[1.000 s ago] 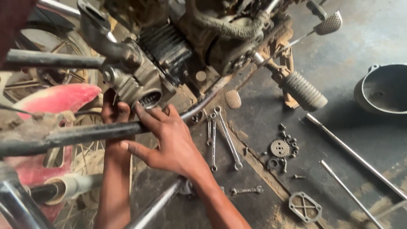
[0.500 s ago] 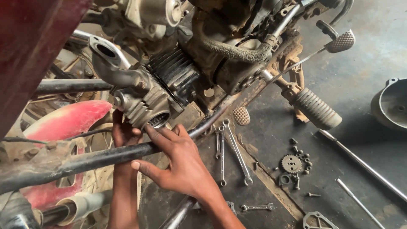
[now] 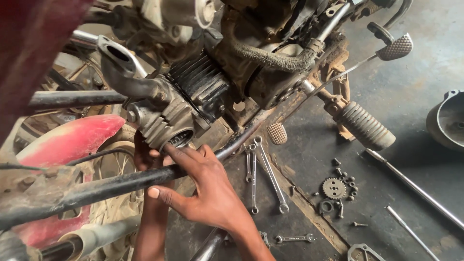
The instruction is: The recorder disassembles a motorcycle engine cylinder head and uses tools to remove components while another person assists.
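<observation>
The grimy grey finned engine cylinder head [image 3: 166, 126] is touched by the right hand [image 3: 208, 193], fingers spread wide; the left hand [image 3: 144, 155] is half hidden, its grip untellable.

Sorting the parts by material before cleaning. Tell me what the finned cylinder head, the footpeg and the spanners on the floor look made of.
Finned cylinder head, touched by the right hand: likely cast aluminium, dull grey, grimy, with moulded fins.
Footpeg: seemingly ribbed rubber sleeve, matte grey and dusty, on a rusty metal bracket.
Spanners: probably steel, bare silvery finish with a slight shine.
</observation>
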